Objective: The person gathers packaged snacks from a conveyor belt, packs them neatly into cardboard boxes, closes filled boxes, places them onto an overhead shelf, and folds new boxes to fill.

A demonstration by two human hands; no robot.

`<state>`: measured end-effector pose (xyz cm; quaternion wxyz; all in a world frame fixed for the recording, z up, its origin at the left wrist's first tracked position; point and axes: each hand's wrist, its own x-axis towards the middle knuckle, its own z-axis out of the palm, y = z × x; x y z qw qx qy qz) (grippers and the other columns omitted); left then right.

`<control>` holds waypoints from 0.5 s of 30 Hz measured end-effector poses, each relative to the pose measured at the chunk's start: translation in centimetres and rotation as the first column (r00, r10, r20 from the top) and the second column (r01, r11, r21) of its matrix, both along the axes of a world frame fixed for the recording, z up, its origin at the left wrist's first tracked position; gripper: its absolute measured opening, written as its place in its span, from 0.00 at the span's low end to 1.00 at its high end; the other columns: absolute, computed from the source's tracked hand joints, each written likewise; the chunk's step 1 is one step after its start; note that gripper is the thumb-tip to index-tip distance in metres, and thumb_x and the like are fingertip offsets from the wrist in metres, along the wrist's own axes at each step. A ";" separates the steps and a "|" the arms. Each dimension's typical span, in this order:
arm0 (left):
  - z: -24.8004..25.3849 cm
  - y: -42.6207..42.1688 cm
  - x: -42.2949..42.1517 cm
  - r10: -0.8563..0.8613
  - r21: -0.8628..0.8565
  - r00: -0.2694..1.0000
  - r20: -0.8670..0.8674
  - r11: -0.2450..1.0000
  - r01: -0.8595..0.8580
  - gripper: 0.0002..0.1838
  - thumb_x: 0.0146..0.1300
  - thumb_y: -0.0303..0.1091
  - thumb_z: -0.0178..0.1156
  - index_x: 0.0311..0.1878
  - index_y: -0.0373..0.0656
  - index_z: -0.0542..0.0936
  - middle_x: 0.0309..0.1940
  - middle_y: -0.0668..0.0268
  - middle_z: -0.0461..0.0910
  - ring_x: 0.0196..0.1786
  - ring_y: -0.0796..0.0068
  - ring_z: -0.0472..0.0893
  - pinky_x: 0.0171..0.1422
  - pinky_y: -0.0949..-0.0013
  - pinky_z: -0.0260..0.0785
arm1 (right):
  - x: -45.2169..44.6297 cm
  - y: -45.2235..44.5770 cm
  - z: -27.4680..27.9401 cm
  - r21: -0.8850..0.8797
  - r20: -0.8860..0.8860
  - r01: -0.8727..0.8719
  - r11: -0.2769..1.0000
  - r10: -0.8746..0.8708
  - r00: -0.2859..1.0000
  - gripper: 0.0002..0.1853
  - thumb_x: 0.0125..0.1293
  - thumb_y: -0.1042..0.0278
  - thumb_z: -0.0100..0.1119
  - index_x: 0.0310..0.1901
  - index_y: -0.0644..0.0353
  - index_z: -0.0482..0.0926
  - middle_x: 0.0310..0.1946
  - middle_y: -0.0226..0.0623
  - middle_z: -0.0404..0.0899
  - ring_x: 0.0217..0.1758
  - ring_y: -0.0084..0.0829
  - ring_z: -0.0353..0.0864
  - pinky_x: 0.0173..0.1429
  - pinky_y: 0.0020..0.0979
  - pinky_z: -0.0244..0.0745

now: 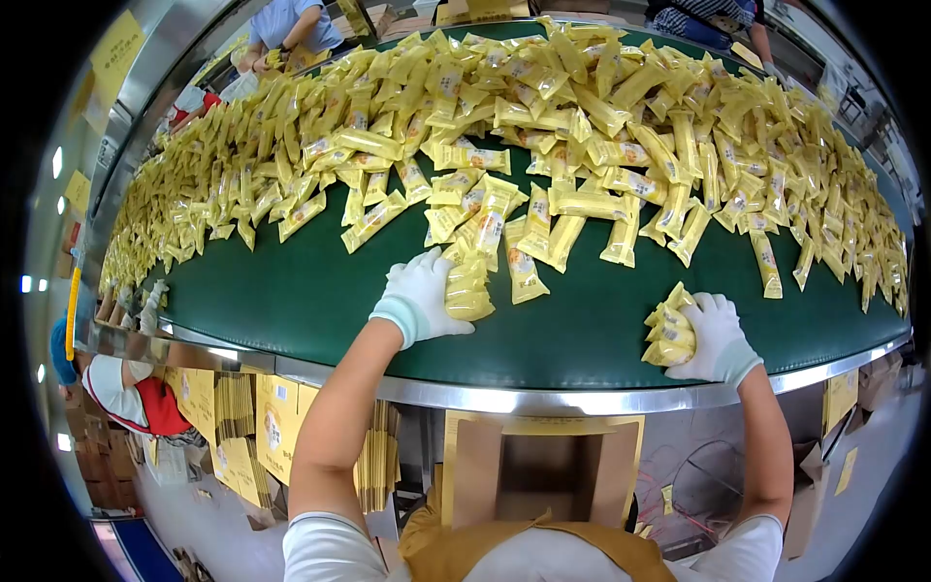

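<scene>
My left hand (419,296), in a white glove, is closed around several yellow snack packets (468,286) just above the green conveyor belt (543,339). At the right, my gloved right hand (716,339) grips another bunch of yellow snack packets (669,328), their ends bunched side by side. Both hands are near the belt's front edge. A large heap of the same packets (446,92) covers the far part of the belt. Loose packets lie at the heap's near edge, some right beside my left hand. My fingertips are partly hidden behind the packets.
An open cardboard box (543,470) stands below the belt's metal edge (504,399), in front of my body. Flattened yellow cartons (233,417) are stacked at the lower left. Co-workers stand across the belt (296,27) and at the left (136,388).
</scene>
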<state>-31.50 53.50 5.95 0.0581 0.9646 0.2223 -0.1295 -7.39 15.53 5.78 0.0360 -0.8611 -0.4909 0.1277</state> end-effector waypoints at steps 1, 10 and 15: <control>-0.3 -0.4 -0.3 -0.041 0.081 0.999 -0.008 0.996 0.041 0.57 0.41 0.67 0.76 0.69 0.37 0.69 0.70 0.48 0.71 0.72 0.51 0.71 0.74 0.55 0.63 | -0.7 0.2 0.3 0.010 0.015 -0.010 1.000 0.010 1.000 0.43 0.34 0.44 0.77 0.54 0.57 0.77 0.57 0.51 0.70 0.62 0.53 0.67 0.70 0.51 0.62; -1.4 -1.9 -2.3 0.047 0.035 0.989 0.142 0.998 -0.052 0.55 0.38 0.64 0.78 0.67 0.43 0.71 0.71 0.49 0.65 0.69 0.43 0.70 0.75 0.47 0.61 | -1.7 0.7 -2.6 0.168 0.066 0.030 0.985 -0.042 0.997 0.45 0.38 0.47 0.76 0.59 0.61 0.74 0.62 0.56 0.69 0.64 0.58 0.70 0.71 0.51 0.66; -1.5 -1.1 -2.0 -0.020 0.020 0.992 0.124 1.000 0.017 0.55 0.35 0.64 0.79 0.64 0.40 0.72 0.70 0.41 0.67 0.70 0.44 0.70 0.75 0.47 0.60 | -0.6 -1.0 -0.9 0.186 -0.169 0.084 0.979 -0.053 0.984 0.44 0.38 0.47 0.79 0.57 0.65 0.76 0.72 0.68 0.59 0.71 0.63 0.66 0.70 0.46 0.71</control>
